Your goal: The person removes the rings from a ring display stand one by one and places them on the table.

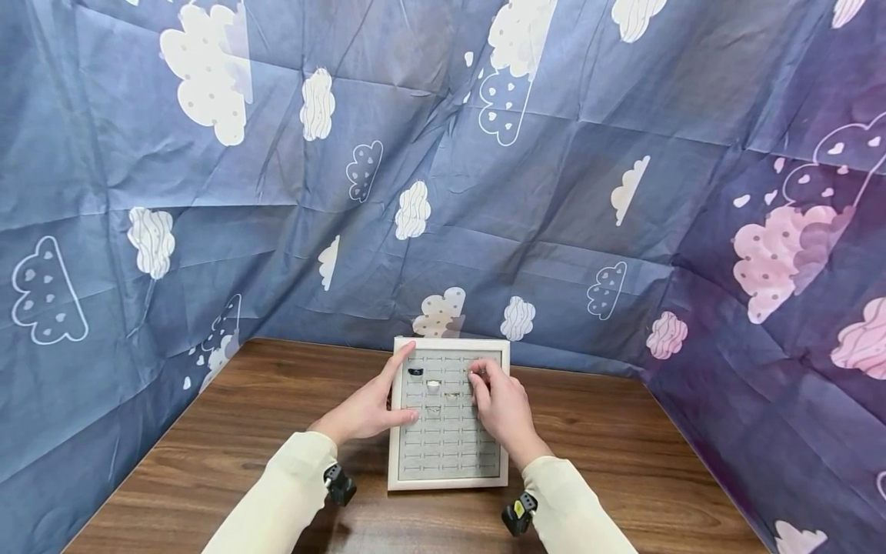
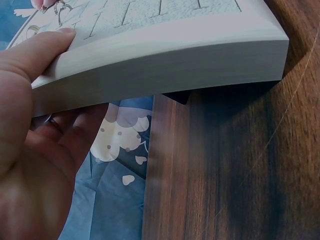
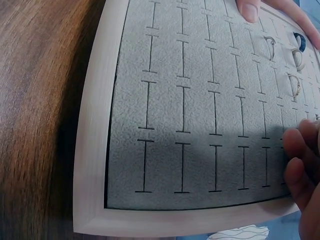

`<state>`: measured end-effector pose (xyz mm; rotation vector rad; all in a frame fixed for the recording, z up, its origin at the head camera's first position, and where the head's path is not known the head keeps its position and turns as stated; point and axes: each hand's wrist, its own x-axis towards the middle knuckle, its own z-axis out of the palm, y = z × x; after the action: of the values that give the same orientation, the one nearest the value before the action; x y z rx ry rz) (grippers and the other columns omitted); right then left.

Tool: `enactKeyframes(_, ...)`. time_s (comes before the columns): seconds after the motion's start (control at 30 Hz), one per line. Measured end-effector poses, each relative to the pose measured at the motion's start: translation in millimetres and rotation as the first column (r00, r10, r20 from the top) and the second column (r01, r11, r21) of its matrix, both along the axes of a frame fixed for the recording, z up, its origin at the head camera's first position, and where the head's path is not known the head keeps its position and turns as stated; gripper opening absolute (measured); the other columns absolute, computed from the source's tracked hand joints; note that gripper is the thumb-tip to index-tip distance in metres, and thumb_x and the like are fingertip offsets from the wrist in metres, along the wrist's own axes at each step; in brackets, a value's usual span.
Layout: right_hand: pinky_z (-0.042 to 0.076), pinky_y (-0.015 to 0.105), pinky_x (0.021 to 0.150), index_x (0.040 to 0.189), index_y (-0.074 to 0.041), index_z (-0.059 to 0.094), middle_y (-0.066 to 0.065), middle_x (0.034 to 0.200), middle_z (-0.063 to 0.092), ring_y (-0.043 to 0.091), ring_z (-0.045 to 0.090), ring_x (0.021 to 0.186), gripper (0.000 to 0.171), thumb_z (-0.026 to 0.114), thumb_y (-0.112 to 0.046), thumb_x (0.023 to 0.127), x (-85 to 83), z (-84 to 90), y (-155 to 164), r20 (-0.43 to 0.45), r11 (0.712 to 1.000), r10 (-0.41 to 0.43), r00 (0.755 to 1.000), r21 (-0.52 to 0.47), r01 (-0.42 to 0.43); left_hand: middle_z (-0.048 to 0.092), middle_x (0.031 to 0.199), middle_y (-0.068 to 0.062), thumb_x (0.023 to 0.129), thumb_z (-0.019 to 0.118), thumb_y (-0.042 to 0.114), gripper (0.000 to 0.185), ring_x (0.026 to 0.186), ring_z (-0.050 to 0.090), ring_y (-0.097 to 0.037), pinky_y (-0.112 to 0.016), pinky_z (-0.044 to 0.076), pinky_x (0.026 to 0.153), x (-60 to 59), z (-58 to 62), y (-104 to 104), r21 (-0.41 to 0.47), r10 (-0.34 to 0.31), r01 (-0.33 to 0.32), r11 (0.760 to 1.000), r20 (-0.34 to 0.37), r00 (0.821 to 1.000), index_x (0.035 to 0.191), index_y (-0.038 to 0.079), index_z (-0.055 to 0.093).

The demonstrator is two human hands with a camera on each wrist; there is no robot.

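Observation:
A white-framed ring tray [image 1: 400, 477] with a grey slotted insert lies on the wooden table. My left hand [image 1: 388, 400] grips its left edge, thumb [image 2: 50, 42] on top and fingers against the side wall [image 2: 175, 57]. My right hand [image 1: 479, 378] hovers over the upper right slots, fingers curled, and pinches a small silver ring [image 2: 60, 12]. A black ring [image 1: 415, 372] and a few metal rings [image 3: 295, 85] stand in the upper slots. The lower rows [image 3: 182, 115] hold nothing. Right fingertips [image 3: 300, 165] show at the edge of the right wrist view.
The brown wooden table [image 1: 242, 431] extends on both sides of the tray. A blue cloud-print cloth [image 1: 443, 192] hangs behind and to both sides, closing in the table. The table's edge and the cloth below it [image 2: 115, 165] show under the tray's corner.

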<state>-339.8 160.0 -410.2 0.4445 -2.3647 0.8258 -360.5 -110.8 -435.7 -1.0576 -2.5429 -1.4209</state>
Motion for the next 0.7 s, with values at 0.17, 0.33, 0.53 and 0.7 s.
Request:
enactKeyframes(0.17, 0.048, 0.031, 0.067, 0.112, -0.014, 0.068, -0.008, 0.07, 0.063, 0.005, 0.059, 0.065, 0.006, 0.066, -0.012, 0.107, 0.2, -2.0, 1.0, -0.027, 1.0, 0.0, 1.0, 0.019, 0.001, 0.059, 0.158, -0.012, 0.098, 0.081, 0.016, 0.115, 0.125, 0.071, -0.02, -0.044, 0.053, 0.111, 0.3, -0.9, -0.3, -0.001, -0.003, 0.003, 1.0, -0.003, 1.0, 0.173, 0.038, -0.003)
enactKeyframes(0.33, 0.049, 0.03, 0.066, 0.112, -0.013, 0.068, -0.007, 0.071, 0.065, 0.004, 0.059, 0.065, 0.006, 0.067, -0.011, 0.106, -0.3, -4.7, 2.5, -0.066, 1.0, 0.009, 0.998, 0.028, -0.007, 0.06, 0.156, -0.011, 0.099, 0.081, 0.017, 0.115, 0.124, 0.072, -0.019, -0.042, 0.054, 0.11, 0.8, -0.8, -0.5, -0.003, -0.007, 0.007, 1.0, 0.007, 1.0, 0.173, 0.039, -0.004)
enactKeyframes(0.53, 0.048, 0.026, 0.061, 0.111, -0.013, 0.067, -0.007, 0.071, 0.062, 0.003, 0.056, 0.063, 0.006, 0.066, -0.01, 0.106, 0.7, -5.5, 3.8, -0.065, 0.999, 0.037, 0.997, -0.004, -0.038, 0.061, 0.155, -0.012, 0.099, 0.08, 0.015, 0.115, 0.123, 0.073, -0.019, -0.041, 0.054, 0.109, 1.9, 1.3, -0.3, 0.0, -0.01, 0.01, 1.0, 0.022, 1.0, 0.173, 0.04, -0.004)
enactKeyframes(0.7, 0.048, 0.025, 0.06, 0.111, -0.012, 0.066, -0.007, 0.07, 0.06, 0.002, 0.054, 0.062, 0.007, 0.067, -0.008, 0.106, -0.7, -7.5, 5.6, -0.099, 0.998, 0.059, 0.993, -0.012, -0.06, 0.063, 0.153, -0.012, 0.099, 0.08, 0.015, 0.114, 0.122, 0.073, -0.021, -0.042, 0.055, 0.108, 2.0, 2.7, -0.3, 0.002, -0.016, 0.016, 1.0, 0.018, 1.0, 0.173, 0.038, -0.004)
